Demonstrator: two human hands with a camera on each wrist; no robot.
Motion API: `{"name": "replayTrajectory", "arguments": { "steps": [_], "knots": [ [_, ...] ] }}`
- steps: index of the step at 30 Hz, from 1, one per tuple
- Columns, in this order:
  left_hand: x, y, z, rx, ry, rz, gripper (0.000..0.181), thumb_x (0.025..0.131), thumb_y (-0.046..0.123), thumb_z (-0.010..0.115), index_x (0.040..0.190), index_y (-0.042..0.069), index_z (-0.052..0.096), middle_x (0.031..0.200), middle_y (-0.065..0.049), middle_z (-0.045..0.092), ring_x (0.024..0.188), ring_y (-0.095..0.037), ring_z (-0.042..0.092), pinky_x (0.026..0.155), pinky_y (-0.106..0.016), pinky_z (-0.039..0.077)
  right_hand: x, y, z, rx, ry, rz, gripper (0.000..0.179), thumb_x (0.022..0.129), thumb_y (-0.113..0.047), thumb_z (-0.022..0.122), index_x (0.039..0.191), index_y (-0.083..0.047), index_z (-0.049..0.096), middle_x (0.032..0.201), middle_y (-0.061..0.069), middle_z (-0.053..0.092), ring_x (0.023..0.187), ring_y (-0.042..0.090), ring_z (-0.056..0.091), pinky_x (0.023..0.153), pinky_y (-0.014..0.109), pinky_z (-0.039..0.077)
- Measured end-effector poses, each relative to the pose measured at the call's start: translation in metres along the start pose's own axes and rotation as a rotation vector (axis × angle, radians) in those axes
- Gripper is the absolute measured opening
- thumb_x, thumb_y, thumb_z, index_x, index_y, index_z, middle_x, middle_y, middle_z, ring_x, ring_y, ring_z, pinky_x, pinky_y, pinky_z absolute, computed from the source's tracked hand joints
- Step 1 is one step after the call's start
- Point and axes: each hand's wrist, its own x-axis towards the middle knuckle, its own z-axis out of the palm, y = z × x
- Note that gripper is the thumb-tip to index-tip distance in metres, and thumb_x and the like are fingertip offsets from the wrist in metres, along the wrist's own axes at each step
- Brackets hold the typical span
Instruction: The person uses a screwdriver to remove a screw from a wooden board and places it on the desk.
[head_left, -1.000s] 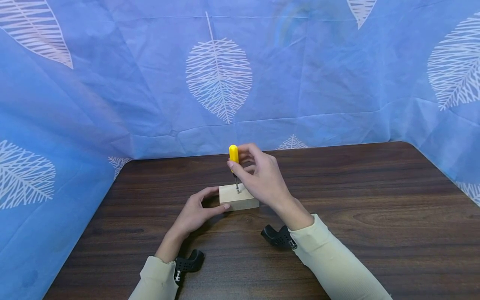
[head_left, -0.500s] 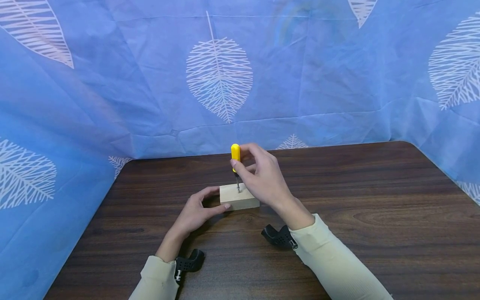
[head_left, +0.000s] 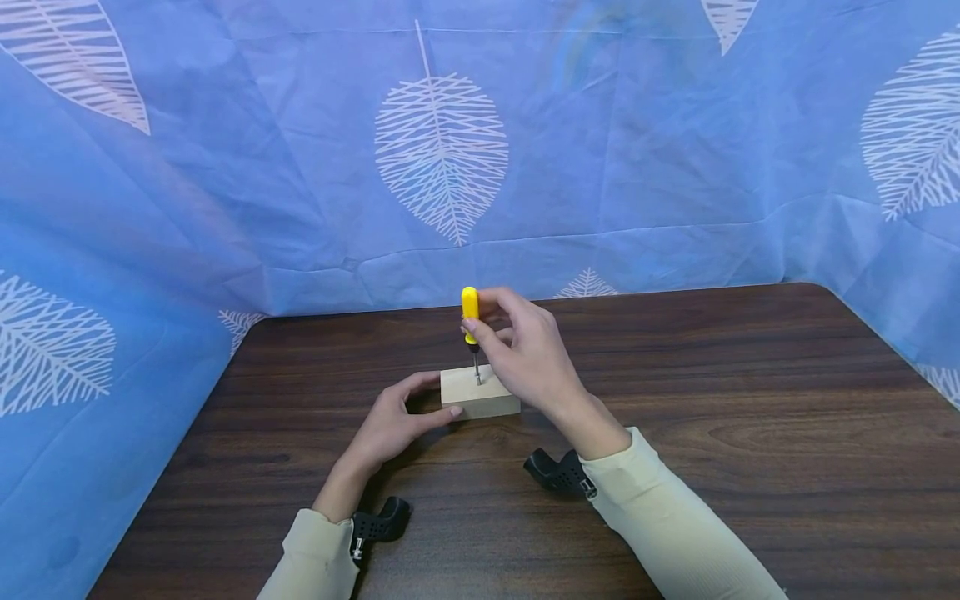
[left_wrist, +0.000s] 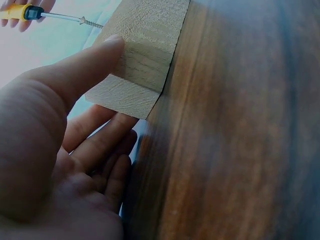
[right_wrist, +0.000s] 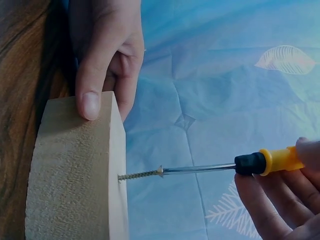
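So the wooden block [head_left: 480, 393] sits on the dark wood-grain table [head_left: 750, 433], roughly mid-table and toward the back edge. The left hand [head_left: 390, 427] has it pinched at its left end, thumb on the near face and fingers curled round the far side; the left wrist view shows that thumb pressed flat against the block [left_wrist: 145, 60]. The right hand [head_left: 525, 354] is wrapped round the yellow handle of a small screwdriver [head_left: 470, 321], fingertips pinching it, shaft standing upright over the block. The right wrist view gives the best look: the tip sits in the head of a screw [right_wrist: 140, 175] that's only partly in, with most of its thread showing above the block's top face.

Around it: a blue cloth with white leaf prints [head_left: 442, 150] hangs behind the table and wraps round both sides. Black perforated straps [head_left: 378, 525] sit at each wrist, beside the cream sleeves [head_left: 675, 525]. The right hand hides part of the block's right end from the head camera.

No brand or writing I can read anywhere; the handle looks plain, though it's small and partly covered by fingers, so can't be sure.
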Motion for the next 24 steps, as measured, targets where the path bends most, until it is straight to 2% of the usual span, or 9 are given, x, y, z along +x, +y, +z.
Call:
{"name": "replayTrajectory", "arguments": {
  "steps": [4,11,18,24],
  "knots": [
    [0.0,-0.0004,-0.0002,-0.003,-0.002,0.003,0.063,0.092,0.041,0.087,0.148,0.022,0.065,0.151,-0.004,0.065,0.147,-0.031,0.053,0.124,-0.066,0.036,0.0004,0.0011,0.0005,0.011,0.002,-0.003,0.03,0.103,-0.018,0.075,0.131,-0.01,0.068,0.116,0.007,0.074,0.104,0.018,0.074,0.084,0.031,0.066],
    [0.0009,0.0,-0.0002,0.002,-0.002,0.008,0.063,0.092,0.041,0.087,0.148,0.022,0.065,0.152,-0.004,0.065,0.148,-0.032,0.052,0.125,-0.067,0.035,0.0004,0.0008,0.0003,0.01,0.017,-0.001,0.026,0.101,-0.015,0.078,0.125,-0.009,0.071,0.111,0.006,0.075,0.097,0.016,0.074,0.082,0.028,0.066],
    [0.0003,-0.0003,-0.0005,0.0,-0.002,0.002,0.062,0.092,0.04,0.087,0.148,0.022,0.065,0.152,-0.004,0.065,0.149,-0.032,0.051,0.125,-0.067,0.034,0.0002,0.0007,0.0009,0.008,0.0,-0.004,0.029,0.102,-0.018,0.076,0.13,-0.01,0.07,0.114,0.006,0.075,0.099,0.017,0.075,0.083,0.029,0.066],
    [0.0002,-0.0007,-0.0004,0.001,-0.004,0.003,0.063,0.093,0.041,0.087,0.149,0.022,0.064,0.153,-0.005,0.064,0.15,-0.033,0.05,0.125,-0.067,0.034,-0.0002,0.002,0.0016,0.001,0.012,-0.013,0.029,0.099,-0.017,0.081,0.125,-0.01,0.071,0.11,0.005,0.075,0.097,0.015,0.075,0.082,0.027,0.066]
  ]
}}
